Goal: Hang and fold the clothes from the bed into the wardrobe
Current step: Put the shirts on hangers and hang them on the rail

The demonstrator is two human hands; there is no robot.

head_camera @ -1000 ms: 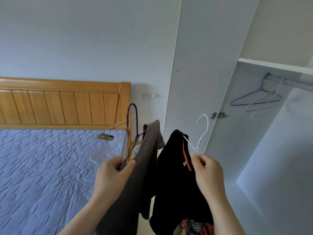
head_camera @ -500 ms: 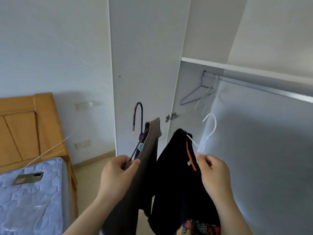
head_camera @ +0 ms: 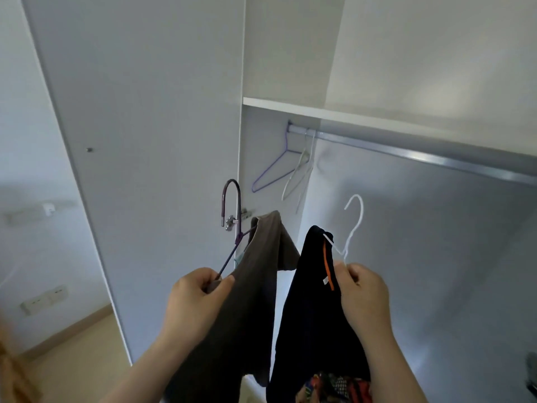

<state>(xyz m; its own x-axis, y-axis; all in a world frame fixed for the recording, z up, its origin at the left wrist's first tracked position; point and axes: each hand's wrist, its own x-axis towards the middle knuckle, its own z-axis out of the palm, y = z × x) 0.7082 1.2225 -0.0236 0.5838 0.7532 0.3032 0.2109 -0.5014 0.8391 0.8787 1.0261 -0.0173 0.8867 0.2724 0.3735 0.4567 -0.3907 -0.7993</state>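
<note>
Left hand (head_camera: 200,298) pinches purple hanger (head_camera: 232,199) carrying grey-brown garment (head_camera: 255,286), right hand (head_camera: 363,295) pinches white hanger (head_camera: 353,225) carrying black garment (head_camera: 311,301); hooks up, below the far wardrobe rail (head_camera: 421,154), presumably for hooking on.

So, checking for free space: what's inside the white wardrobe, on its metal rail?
The metal rail carries an empty purple wire hanger and white hangers at its left end; the rest in view is bare. The brown garment and black garment hide everything lower down.
</note>
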